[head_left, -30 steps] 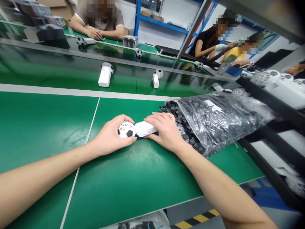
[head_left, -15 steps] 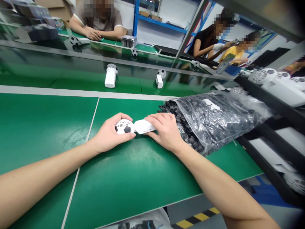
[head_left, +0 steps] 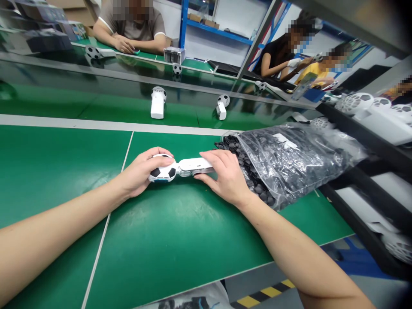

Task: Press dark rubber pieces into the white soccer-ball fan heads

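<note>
Glossy green bench here, and on it lies a clear plastic bag of small black pieces!

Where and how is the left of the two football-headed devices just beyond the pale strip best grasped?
Probably by its white handle, from the near side, pinching across the long edges: the handle is straight and points that way, with the rounded head beyond.

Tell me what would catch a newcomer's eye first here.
The white device with the football-patterned head would likely come first: it is mid-picture, its head in the left hand, its handle in the right hand. Next comes the shiny clear bag to the right of both hands, small black parts showing at its open end.
</note>
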A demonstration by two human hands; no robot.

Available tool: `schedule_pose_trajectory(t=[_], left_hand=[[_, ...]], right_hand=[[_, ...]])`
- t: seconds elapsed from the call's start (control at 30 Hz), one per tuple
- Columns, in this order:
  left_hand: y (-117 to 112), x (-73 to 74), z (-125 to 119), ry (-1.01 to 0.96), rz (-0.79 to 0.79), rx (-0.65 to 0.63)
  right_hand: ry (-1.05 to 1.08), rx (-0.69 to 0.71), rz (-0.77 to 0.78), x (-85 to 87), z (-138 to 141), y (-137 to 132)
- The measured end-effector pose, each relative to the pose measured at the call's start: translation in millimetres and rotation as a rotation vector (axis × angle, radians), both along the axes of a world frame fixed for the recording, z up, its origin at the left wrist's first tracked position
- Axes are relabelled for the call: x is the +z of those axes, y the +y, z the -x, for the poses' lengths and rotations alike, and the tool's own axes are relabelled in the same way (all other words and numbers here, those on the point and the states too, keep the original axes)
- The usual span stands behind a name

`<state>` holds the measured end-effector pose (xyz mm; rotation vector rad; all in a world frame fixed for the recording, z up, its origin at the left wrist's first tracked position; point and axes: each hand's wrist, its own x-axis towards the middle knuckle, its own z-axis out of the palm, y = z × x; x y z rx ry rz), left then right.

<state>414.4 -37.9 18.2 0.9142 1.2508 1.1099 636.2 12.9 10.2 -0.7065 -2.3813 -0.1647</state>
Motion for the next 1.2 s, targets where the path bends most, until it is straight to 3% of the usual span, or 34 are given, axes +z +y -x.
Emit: schedule_pose_trajectory(t=[0.53, 1.03, 1.2], left_hand=[[-4.6, -4.0, 0.1, -0.032, -0.061, -0.007], [-12.4, -2.4, -8.2, 0.211, -0.139, -0.091], [-9.1, 2.6, -7.2, 0.12, -0.077, -0.099]], right_hand=[[-0.004, 0.033, -0.056, -0.4, -0.8, -2.3], [-0.108, 0.109, -0.022, -1.2, 13.6, -19.9], [-0.145, 0.069, -0.015, 1.8, 16.9, -25.7]])
